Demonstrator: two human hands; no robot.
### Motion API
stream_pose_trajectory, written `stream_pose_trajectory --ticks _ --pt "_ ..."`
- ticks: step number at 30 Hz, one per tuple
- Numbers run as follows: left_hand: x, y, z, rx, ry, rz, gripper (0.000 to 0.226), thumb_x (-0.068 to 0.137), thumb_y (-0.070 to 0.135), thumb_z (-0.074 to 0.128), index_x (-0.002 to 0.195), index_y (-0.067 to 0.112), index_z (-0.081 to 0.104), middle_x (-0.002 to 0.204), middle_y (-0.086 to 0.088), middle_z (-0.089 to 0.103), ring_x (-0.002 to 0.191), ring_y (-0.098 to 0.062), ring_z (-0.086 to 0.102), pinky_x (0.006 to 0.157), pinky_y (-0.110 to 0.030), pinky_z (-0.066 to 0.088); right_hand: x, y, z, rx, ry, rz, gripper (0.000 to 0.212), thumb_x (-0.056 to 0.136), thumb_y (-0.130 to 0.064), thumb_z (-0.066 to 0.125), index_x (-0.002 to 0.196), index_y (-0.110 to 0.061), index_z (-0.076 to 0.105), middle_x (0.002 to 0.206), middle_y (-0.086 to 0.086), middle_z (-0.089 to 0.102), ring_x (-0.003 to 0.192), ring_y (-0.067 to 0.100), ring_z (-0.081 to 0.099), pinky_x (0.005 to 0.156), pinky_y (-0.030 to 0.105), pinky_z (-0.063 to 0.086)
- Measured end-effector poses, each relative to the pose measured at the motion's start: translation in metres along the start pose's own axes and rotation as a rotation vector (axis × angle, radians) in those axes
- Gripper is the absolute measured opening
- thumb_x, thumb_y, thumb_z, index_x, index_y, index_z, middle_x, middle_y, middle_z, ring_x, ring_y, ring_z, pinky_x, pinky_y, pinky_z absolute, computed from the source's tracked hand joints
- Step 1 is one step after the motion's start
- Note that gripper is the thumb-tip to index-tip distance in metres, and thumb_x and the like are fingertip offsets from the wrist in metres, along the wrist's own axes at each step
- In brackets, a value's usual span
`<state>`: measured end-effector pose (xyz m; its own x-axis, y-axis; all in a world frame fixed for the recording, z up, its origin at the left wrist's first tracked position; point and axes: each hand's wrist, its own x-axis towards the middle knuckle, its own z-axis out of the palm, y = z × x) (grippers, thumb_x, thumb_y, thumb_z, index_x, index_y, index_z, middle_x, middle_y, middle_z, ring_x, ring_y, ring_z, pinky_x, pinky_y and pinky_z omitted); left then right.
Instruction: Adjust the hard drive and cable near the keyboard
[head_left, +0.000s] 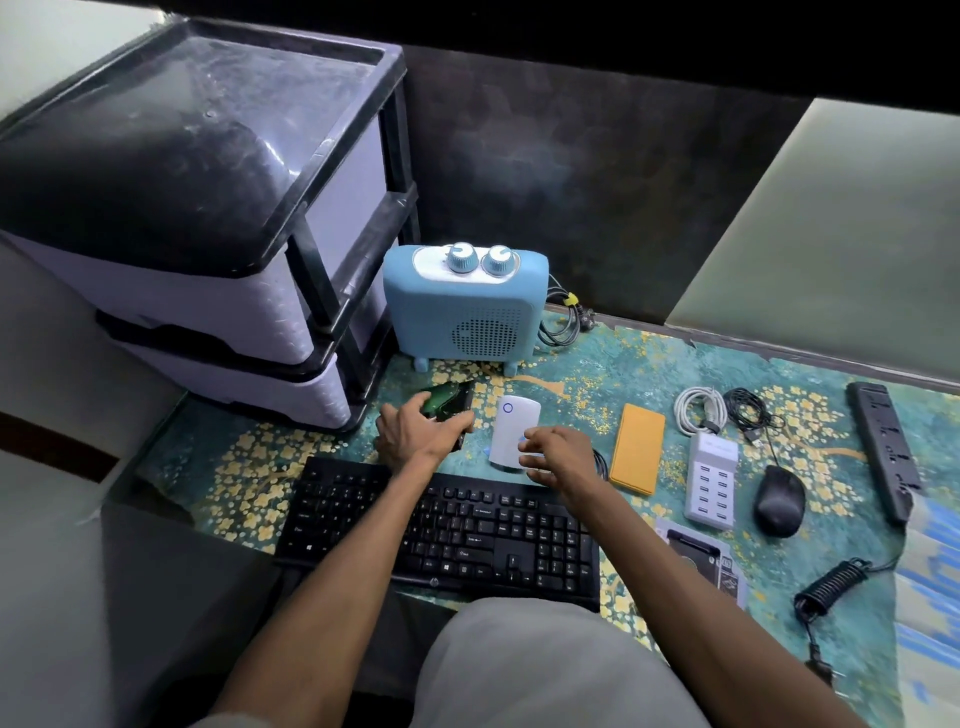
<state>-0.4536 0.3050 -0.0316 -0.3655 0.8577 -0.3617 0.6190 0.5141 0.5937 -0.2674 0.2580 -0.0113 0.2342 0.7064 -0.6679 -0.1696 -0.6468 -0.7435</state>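
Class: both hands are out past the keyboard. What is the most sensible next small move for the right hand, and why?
Probably close the right hand on the white device. Its fingers hover spread at that device's right edge without a clear grip, while the left hand already rests on the dark green gadget beside it.
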Motion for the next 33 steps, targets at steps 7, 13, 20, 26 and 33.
stream_pose_trajectory --ticks 7,13,20,26,33 --pt "-0.011 -0.009 0.024 0.355 0.104 0.057 0.108 0.051 0.061 0.091 0.145 0.029 0.047 0.137 -0.017 0.045 0.126 -0.034 0.044 0.104 -0.044 0.036 -0.011 0.022 -0.029 -0.004 0.049 -0.003 0.009 0.099 -0.013 0.062 0.095 -0.005 0.065 0.086 0.012 0.068 0.061 0.017 0.063 0.049 0.024 0.048" --pt "-0.040 0.011 0.054 0.240 0.346 0.172 0.062 0.061 0.042 0.081 0.113 0.019 0.056 0.118 -0.013 0.051 0.113 -0.032 0.047 0.094 -0.047 0.039 -0.022 0.036 -0.062 0.046 0.133 -0.044 0.016 0.099 -0.019 0.065 0.086 -0.010 0.067 0.086 0.010 0.071 0.064 0.017 0.066 0.055 0.028 0.051" --pt "-0.108 0.073 0.105 0.060 0.315 0.398 0.037 0.068 0.025 0.068 0.105 0.020 0.061 0.112 -0.008 0.053 0.107 -0.031 0.049 0.087 -0.039 0.035 -0.036 0.050 -0.129 0.143 0.246 -0.048 0.013 0.096 -0.017 0.065 0.089 -0.007 0.068 0.087 0.010 0.070 0.072 0.022 0.066 0.059 0.031 0.052" --pt "-0.192 0.110 0.177 0.033 0.046 0.626 0.028 0.076 0.023 0.067 0.102 0.018 0.060 0.102 -0.007 0.057 0.096 -0.029 0.053 0.079 -0.036 0.040 -0.059 0.071 -0.227 0.336 0.466 -0.047 0.011 0.095 -0.011 0.064 0.087 -0.004 0.068 0.077 0.010 0.070 0.063 0.021 0.066 0.054 0.029 0.051" --pt "-0.292 0.131 0.251 0.071 -0.389 0.857 0.018 0.087 0.020 0.066 0.101 0.014 0.056 0.097 -0.003 0.056 0.086 -0.025 0.053 0.071 -0.040 0.043 -0.085 0.134 -0.338 0.259 0.953 0.010 0.005 0.084 -0.018 0.072 0.086 -0.013 0.072 0.082 0.007 0.075 0.075 0.026 0.072 0.075 0.044 0.063"
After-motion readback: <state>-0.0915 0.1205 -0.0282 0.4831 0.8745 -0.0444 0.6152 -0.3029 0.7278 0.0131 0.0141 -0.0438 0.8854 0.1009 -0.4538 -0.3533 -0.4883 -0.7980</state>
